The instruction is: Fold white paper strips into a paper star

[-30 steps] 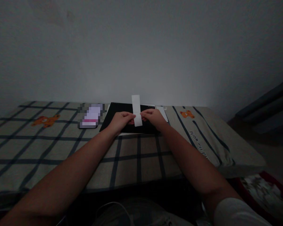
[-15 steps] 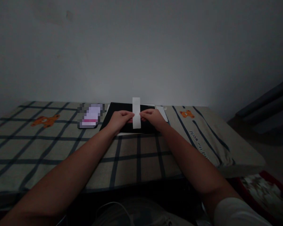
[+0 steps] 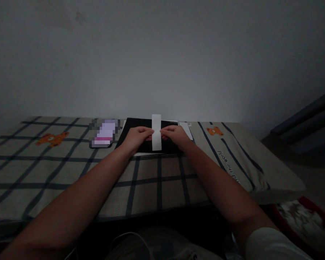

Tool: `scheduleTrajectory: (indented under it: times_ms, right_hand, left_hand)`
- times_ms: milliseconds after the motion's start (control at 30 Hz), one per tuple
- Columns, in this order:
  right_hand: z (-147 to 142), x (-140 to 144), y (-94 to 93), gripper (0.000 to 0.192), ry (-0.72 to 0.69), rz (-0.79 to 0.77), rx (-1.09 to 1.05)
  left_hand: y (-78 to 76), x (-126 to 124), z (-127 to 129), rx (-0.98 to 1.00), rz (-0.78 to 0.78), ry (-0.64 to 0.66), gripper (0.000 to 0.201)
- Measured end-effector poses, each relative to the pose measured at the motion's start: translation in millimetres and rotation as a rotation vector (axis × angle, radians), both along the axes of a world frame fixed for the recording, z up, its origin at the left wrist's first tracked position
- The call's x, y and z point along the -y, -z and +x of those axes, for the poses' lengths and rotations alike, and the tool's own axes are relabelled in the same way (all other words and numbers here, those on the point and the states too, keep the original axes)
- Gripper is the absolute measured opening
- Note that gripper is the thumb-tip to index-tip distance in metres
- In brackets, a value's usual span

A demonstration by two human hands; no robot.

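A narrow white strip of paper (image 3: 156, 141) stands lengthwise away from me in the middle of the view. My left hand (image 3: 137, 138) pinches its left edge between thumb and fingers. On the opposite edge, my right hand (image 3: 176, 135) pinches it the same way. Both hands are over a flat black folder or notebook (image 3: 130, 124); whether it has pages inside cannot be seen. White sheets show from under its right and front edges, such as the white paper (image 3: 186, 130) on the right.
A phone (image 3: 105, 133) with a blurred, lit screen lies left of the black folder. A checked cloth (image 3: 159, 187) with bear prints covers the table, which meets a grey wall (image 3: 162, 65). At lower right on the floor is a red-rimmed container (image 3: 308, 220) with pale contents.
The paper strip has shifted slightly toward me, its far and near ends both lower in view. My hands keep their pinch and have hardly moved.
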State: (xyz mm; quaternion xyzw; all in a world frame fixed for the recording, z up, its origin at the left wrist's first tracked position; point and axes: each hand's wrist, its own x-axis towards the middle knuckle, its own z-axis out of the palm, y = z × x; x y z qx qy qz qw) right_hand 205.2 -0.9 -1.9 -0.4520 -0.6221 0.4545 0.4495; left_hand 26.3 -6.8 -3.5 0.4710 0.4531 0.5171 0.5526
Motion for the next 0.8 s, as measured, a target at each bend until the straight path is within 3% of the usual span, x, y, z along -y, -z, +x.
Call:
scheduleTrajectory:
  times_ms: [800]
  right_hand:
    - [2.4, 0.8, 0.1, 0.014, -0.068, 0.006, 0.044]
  left_hand:
    - [2.2, -2.0, -0.4, 0.052, 0.001, 0.007, 0.021]
